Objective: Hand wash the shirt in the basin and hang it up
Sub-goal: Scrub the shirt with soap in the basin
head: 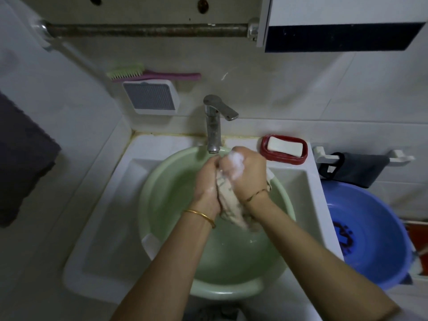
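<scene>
A pale green basin (166, 188) sits in the white sink and holds water. Over its middle, both my hands grip a bunched, wet, light patterned shirt (229, 205). My left hand (208, 181) holds the cloth from the left. From the right, my right hand (249, 174) clutches it, with white soap foam on the knuckles. The shirt's lower end hangs down to the water. Much of the shirt is hidden between my hands.
A metal tap (215, 121) stands just behind my hands. A white soap bar lies in a red dish (284, 148) at the sink's back right. A blue basin (370, 232) sits to the right. A brush (148, 74), a wall rail (148, 30) and dark towels are around.
</scene>
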